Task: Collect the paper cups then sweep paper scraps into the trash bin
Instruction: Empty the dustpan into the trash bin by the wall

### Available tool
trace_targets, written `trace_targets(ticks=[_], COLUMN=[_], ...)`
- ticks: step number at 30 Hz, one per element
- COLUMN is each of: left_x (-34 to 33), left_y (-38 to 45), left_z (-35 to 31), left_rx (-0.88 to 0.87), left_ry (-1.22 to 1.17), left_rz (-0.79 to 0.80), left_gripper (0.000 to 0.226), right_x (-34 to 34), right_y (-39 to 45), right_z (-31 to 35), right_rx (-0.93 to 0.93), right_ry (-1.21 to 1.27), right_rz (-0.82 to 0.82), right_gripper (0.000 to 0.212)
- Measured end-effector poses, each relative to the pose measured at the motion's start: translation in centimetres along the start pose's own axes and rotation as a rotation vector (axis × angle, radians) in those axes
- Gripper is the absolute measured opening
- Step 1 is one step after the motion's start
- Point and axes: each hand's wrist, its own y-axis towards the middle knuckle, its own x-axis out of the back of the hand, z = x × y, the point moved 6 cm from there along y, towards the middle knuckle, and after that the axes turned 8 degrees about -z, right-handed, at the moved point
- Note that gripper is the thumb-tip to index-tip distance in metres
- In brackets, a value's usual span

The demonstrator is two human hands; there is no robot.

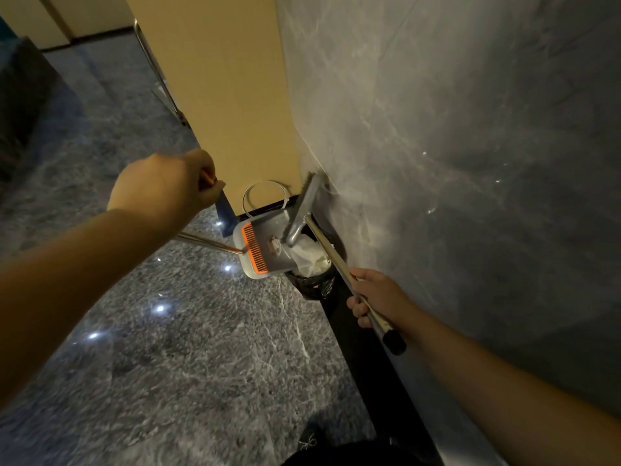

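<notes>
My left hand grips the top of the dustpan's long metal handle. The grey dustpan, with an orange comb along its edge, is tilted over a trash bin lined with a black bag. White crumpled paper lies in the bin's mouth, and a small scrap sits on the pan. My right hand grips the broom's metal pole. The broom head is raised over the pan, against the grey wall.
A grey marble wall runs along the right, with a black baseboard below it. A beige column stands behind the bin. A white cable loop lies at the column's foot. Glossy dark stone floor spreads to the left.
</notes>
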Motion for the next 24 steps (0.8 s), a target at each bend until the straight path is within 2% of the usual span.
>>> trace_targets(ticks=[3, 6, 13, 24], left_x=[0.1, 0.8, 2.5, 2.7], left_y=[-0.5, -0.6, -1.0, -1.5], left_z=[0.4, 1.1, 2.5, 3.5], left_rx=[0.009, 0.013, 0.029, 0.173], left_ry=[-0.006, -0.01, 0.046, -0.067], left_rz=[0.009, -0.017, -0.013, 0.017], left_gripper=[0.03, 0.03, 0.028, 0.027], right_x=[0.3, 1.0, 0.4, -1.0], right_y=[-0.1, 0.0, 0.6, 1.9], right_z=[-0.1, -0.4, -1.2, -1.8], right_rx=[0.016, 0.004, -0.006, -0.009], right_ry=[-0.046, -0.09, -0.158, -0.153], right_rz=[-0.044, -0.096, -0.131, -0.106], right_gripper=[0.027, 0.034, 0.037, 0.037])
